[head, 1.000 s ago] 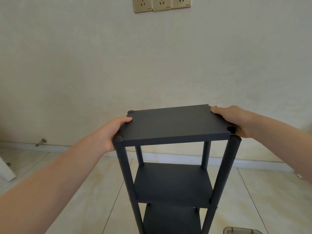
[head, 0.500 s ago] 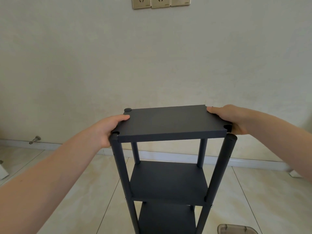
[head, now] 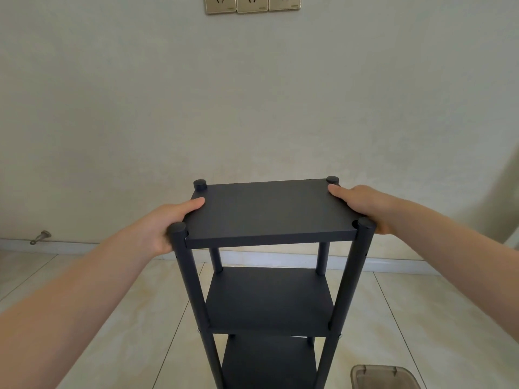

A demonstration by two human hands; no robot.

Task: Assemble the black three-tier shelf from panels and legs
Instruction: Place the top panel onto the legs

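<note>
Head view: the top panel [head: 269, 209] is clasped at its side edges by the left hand [head: 165, 223] and right hand [head: 362, 204], thumbs on top; tiled floor [head: 157, 327] is seen on both sides.

You seem to be in a room of a home. Three gold-coloured wall sockets [head: 252, 4] sit in a row at the top centre on a plain off-white plastered wall [head: 140, 108]. A white skirting board [head: 393, 265] borders glossy beige marbled floor tiles [head: 407, 318]. A small metal door stop [head: 40, 237] juts out at the left.
</note>
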